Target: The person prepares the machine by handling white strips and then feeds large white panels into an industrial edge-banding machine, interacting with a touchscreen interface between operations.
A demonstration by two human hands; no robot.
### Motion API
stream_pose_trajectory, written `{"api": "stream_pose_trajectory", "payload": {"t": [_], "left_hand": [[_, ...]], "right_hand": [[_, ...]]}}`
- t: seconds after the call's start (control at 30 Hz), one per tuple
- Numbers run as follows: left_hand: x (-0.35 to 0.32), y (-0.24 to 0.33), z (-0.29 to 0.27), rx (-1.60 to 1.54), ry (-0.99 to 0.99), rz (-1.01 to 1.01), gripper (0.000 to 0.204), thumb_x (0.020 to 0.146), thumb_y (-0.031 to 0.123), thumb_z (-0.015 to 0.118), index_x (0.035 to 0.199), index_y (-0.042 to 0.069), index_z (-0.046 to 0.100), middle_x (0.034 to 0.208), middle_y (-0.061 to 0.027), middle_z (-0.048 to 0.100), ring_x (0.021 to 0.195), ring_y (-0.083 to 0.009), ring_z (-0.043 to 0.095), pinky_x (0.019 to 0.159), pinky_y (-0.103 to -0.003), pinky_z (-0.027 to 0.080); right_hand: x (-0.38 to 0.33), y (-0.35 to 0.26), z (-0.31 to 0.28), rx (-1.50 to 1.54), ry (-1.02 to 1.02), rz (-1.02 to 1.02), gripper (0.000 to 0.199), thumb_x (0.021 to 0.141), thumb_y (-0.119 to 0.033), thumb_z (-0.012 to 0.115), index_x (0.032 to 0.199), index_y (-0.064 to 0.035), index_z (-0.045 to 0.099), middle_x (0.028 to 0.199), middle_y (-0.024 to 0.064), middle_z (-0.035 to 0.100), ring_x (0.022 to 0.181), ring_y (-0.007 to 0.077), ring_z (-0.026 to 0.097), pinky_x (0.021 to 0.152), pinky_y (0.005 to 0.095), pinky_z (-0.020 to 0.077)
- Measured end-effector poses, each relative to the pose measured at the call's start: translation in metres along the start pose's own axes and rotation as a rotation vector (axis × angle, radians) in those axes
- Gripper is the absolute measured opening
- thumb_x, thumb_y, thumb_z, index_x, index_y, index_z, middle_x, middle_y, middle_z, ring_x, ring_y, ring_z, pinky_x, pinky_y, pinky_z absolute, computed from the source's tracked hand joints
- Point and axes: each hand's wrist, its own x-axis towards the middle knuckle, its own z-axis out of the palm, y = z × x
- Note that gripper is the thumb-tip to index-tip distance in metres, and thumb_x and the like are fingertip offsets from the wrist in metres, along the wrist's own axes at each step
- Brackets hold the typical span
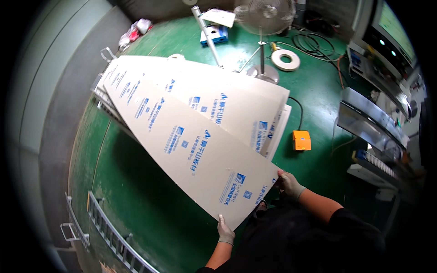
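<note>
A long white panel (182, 148) with blue printing stretches away from me, its near end held up in both hands. My left hand (225, 231), in a pale glove, grips the near left corner with the thumb on top. At the near right corner my right hand (289, 183), also gloved, is closed round the edge. The fingers under the panel are hidden. Beneath it, turned at an angle, lie more panels (241, 102) of the same kind. The far end rests over a metal frame (109, 105), mostly covered by the panels.
An orange foot pedal (301, 140) sits on the green floor to the right. Beyond stand a fan (263, 68) and a white roll (286, 60) near coiled cables (314, 43). A machine with a screen (396, 32) lines the right. Metal roller rails (116, 234) lie at lower left.
</note>
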Motion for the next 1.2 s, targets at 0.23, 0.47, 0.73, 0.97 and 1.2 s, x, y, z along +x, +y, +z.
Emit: {"api": "stream_pose_trajectory", "payload": {"t": [0.23, 0.47, 0.73, 0.97, 1.2], "left_hand": [[-0.053, 0.030, 0.059, 0.028, -0.224, -0.086, 0.065, 0.103, 0.058, 0.036, 0.147, 0.010, 0.041, 0.143, -0.0102, 0.053, 0.130, -0.0310, 0.053, 0.105, -0.047, 0.046], [-0.010, -0.049, 0.119, 0.264, -0.212, -0.306, 0.057, 0.099, 0.064, 0.042, 0.119, 0.011, 0.052, 0.091, -0.0079, 0.060, 0.084, -0.0256, 0.063, 0.074, -0.037, 0.052], [-0.022, -0.058, 0.193, 0.055, -0.215, -0.278, 0.066, 0.097, 0.068, 0.040, 0.102, 0.003, 0.055, 0.099, -0.0097, 0.060, 0.097, -0.0253, 0.061, 0.087, -0.038, 0.052], [-0.033, -0.050, 0.208, 0.061, -0.246, -0.299, 0.064, 0.099, 0.064, 0.041, 0.116, 0.003, 0.051, 0.109, -0.0083, 0.054, 0.105, -0.0250, 0.056, 0.091, -0.038, 0.049], [-0.022, -0.066, 0.244, -0.104, -0.373, -0.312, 0.062, 0.100, 0.060, 0.044, 0.122, 0.002, 0.049, 0.113, -0.0100, 0.057, 0.107, -0.0263, 0.058, 0.094, -0.039, 0.050]], "right_hand": [[-0.005, -0.075, -0.022, -0.282, 0.039, -0.087, 0.040, 0.103, -0.037, 0.050, 0.106, -0.0002, 0.065, 0.093, 0.0068, 0.067, 0.079, 0.0148, 0.062, 0.072, 0.0295, 0.0524], [-0.031, -0.085, -0.078, -0.101, 0.173, -0.203, 0.026, 0.102, -0.022, 0.057, 0.114, 0.0002, 0.059, 0.103, 0.0063, 0.065, 0.087, 0.0132, 0.062, 0.077, 0.0283, 0.0514], [-0.166, -0.183, -0.211, -0.703, 0.578, -0.714, 0.015, 0.095, -0.011, 0.064, 0.106, -0.0027, 0.069, 0.097, 0.0101, 0.071, 0.091, 0.0192, 0.066, 0.084, 0.0323, 0.0524], [-0.181, -0.212, -0.337, -1.158, 1.147, -0.497, 0.026, 0.095, -0.021, 0.061, 0.120, -0.0146, 0.059, 0.094, 0.0128, 0.070, 0.087, 0.0355, 0.068, 0.076, 0.0435, 0.0534], [-0.159, -0.204, -0.315, -1.267, 1.272, -0.370, 0.034, 0.093, -0.029, 0.063, 0.125, -0.0187, 0.054, 0.085, 0.0097, 0.069, 0.080, 0.0364, 0.067, 0.070, 0.0476, 0.0514]]}}
